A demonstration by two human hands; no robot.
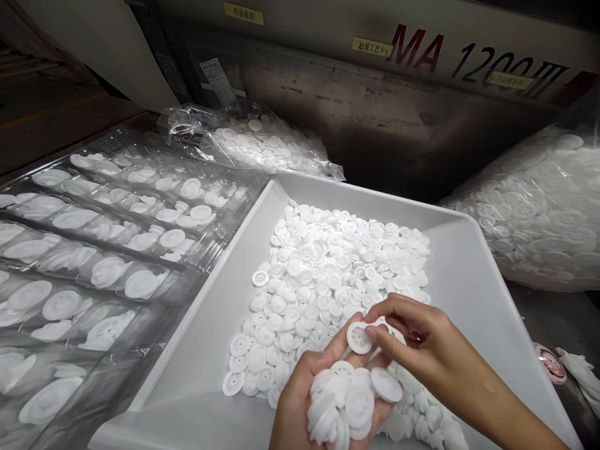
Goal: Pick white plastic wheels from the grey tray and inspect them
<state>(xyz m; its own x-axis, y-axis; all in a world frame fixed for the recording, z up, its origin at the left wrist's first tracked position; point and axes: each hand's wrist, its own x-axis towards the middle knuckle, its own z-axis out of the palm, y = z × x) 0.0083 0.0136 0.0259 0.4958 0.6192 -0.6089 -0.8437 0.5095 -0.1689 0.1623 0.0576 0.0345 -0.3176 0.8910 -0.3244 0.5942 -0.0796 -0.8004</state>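
My left hand (300, 381) is cupped, palm up, around a handful of white plastic gear wheels (344, 400). Between the thumb and fingers of my right hand (422, 340) is one white gear wheel (360, 338), held just above the left fingertips. Both hands are over the near part of a large pale grey tray (450, 275). A broad heap of loose white gear wheels (323, 262) lies in that tray, partly hidden by my hands and right forearm.
At left, clear plastic compartment trays (187, 281) hold white gear wheels. An open clear bag (276, 147) of wheels lies behind the grey tray; a full bag (553, 212) bulges at right. A machine panel (304, 75) stands across the back. A pink round object (550, 362) sits at far right.
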